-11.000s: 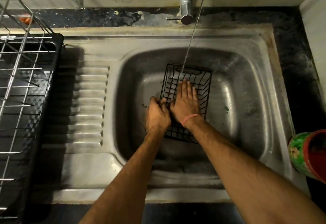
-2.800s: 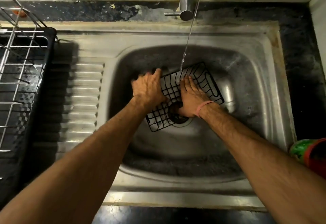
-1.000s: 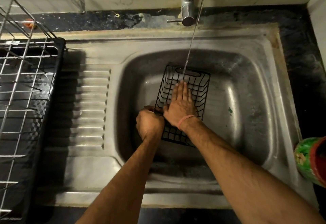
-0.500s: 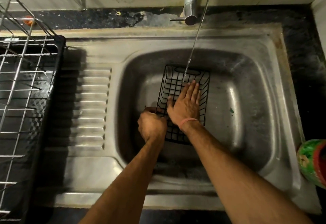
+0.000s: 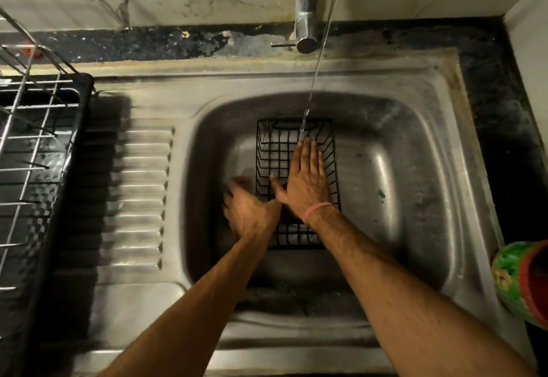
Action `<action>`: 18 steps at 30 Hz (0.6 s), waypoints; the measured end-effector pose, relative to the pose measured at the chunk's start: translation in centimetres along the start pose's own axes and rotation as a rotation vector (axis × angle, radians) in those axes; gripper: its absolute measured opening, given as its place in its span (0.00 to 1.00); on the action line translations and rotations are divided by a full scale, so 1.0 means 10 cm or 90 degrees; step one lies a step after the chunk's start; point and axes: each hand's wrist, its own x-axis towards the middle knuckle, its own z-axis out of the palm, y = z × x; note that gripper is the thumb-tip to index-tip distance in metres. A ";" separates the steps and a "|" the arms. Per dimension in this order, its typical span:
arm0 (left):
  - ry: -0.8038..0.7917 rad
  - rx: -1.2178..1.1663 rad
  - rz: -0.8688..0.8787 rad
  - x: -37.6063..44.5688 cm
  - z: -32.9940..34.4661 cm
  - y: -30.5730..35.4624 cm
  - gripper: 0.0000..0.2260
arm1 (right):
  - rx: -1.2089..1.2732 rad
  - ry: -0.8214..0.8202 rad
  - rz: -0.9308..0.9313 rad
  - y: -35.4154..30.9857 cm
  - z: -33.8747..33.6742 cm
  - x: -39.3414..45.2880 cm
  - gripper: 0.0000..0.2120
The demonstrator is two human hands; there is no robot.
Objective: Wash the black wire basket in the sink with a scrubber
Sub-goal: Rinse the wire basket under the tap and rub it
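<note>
Head view, the only one supplied. The black rectangular wire basket (image 5: 296,181) lies open side up on the floor of the stainless steel sink basin (image 5: 409,187), its long axis running from the near wall of the basin toward the chrome tap (image 5: 308,12) at the back. A thin stream of running water (image 5: 314,80) falls from the tap and lands at the far end of the basket, just at the fingertips of the right hand. The right hand (image 5: 308,181) lies flat inside the basket, fingers straight and close together, thumb spread to the left, palm pressing on the wire floor; a pink band (image 5: 318,209) circles its wrist. The left hand (image 5: 249,210) is at the basket's near left edge, blurred; its fingers appear curled against the left wall, but whether they pinch a wire or hold anything cannot be told. No scrubber can be made out in either hand. Judgement: the basket extends away from both hands toward the tap, so a stroke along the long axis suits the right hand, which is nearer the centre, while the left, on the outer side wall, is placed to steady the basket. Left of the basin, a ribbed draining board (image 5: 136,198) and a wire dish rack in a black tray (image 5: 44,169); at the right edge, a green and red container (image 5: 522,281).
</note>
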 end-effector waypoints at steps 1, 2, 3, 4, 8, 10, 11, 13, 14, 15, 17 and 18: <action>0.016 -0.040 0.038 0.06 -0.01 0.03 0.34 | 0.000 -0.001 -0.010 0.02 0.00 -0.01 0.50; 0.029 -0.062 0.079 0.13 -0.03 0.05 0.34 | -0.001 0.000 -0.020 0.01 0.00 -0.03 0.49; 0.027 -0.074 0.115 0.20 -0.04 0.09 0.32 | -0.004 0.002 -0.026 0.01 0.00 -0.04 0.49; 0.009 -0.080 0.144 0.26 -0.04 0.15 0.30 | -0.003 0.002 -0.028 0.00 0.00 -0.05 0.48; -0.048 -0.059 0.187 0.36 -0.02 0.29 0.31 | 0.000 0.006 -0.043 0.00 0.01 -0.09 0.43; -0.046 -0.044 0.186 0.36 -0.02 0.29 0.34 | -0.011 0.001 -0.099 0.00 0.01 -0.12 0.42; -0.047 -0.041 0.183 0.35 -0.02 0.30 0.35 | -0.013 -0.005 -0.135 0.00 0.01 -0.14 0.41; -0.048 -0.042 0.175 0.35 -0.03 0.31 0.35 | -0.007 -0.025 -0.192 0.02 -0.02 -0.14 0.38; -0.050 -0.045 0.169 0.35 -0.03 0.31 0.35 | -0.004 -0.033 -0.207 0.04 -0.04 -0.13 0.37; -0.052 -0.051 0.163 0.35 -0.02 0.32 0.35 | -0.001 -0.031 -0.203 0.06 -0.05 -0.12 0.37; -0.057 -0.065 0.160 0.34 0.00 0.31 0.34 | 0.010 0.006 -0.114 0.05 -0.03 -0.10 0.39; -0.056 -0.071 0.160 0.33 0.02 0.31 0.33 | 0.015 0.018 -0.047 0.01 -0.03 -0.09 0.40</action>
